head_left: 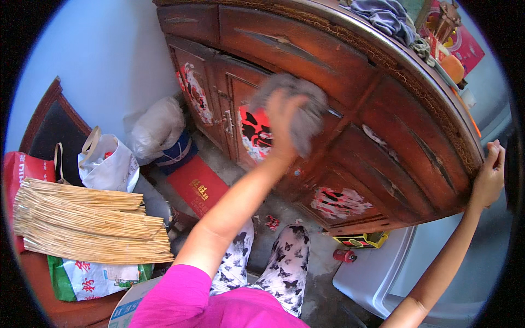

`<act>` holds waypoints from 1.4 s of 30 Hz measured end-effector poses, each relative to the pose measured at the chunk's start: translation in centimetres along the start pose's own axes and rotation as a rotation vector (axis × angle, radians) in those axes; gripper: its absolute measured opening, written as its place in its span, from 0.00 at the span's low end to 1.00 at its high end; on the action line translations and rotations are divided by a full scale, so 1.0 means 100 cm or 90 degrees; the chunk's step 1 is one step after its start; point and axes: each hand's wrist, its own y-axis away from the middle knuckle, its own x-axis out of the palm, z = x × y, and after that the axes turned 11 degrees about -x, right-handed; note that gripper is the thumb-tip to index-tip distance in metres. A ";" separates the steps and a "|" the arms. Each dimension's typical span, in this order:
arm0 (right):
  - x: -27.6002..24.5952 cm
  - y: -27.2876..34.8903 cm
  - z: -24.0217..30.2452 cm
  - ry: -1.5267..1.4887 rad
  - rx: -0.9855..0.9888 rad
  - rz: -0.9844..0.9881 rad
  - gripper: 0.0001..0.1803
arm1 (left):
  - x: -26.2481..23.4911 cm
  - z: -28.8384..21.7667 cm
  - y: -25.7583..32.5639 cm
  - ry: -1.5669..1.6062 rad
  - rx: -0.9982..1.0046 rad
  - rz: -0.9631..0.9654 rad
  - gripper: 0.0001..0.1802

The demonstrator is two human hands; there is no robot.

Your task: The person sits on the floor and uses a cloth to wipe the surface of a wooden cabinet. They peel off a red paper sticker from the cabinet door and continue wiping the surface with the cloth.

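Observation:
My left hand (283,117) is closed around a grey cloth (308,123), both smeared by motion. The cloth is at the front of a dark reddish-brown wooden cabinet (350,76), over the upper part of a door with a torn red-and-black paper picture (255,131). Far to the right, my right hand (489,177) has its fingers bent at the end of the cabinet's top edge and seems to hold on there. Worn, scratched drawers and doors make up the cabinet front. More ragged paper (340,203) clings to a lower door.
Left, a bundle of thin sticks (93,221) lies beside a white bag (109,164) and a red bag (27,169). A red box (198,186) sits on the floor. Below the cabinet are a red can (344,256) and a pale plastic bin (372,268). Crumpled cloths (383,19) lie on top.

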 end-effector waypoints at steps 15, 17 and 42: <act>-0.004 0.000 0.003 -0.033 -0.021 0.003 0.26 | -0.097 0.052 -0.080 -0.192 0.092 -0.068 0.30; -0.004 0.001 0.004 -0.016 -0.018 -0.004 0.26 | -0.085 0.046 -0.063 -0.132 0.103 -0.039 0.28; 0.004 0.002 -0.024 0.043 -0.075 -0.001 0.27 | -0.099 0.064 -0.086 -0.203 0.001 -0.133 0.34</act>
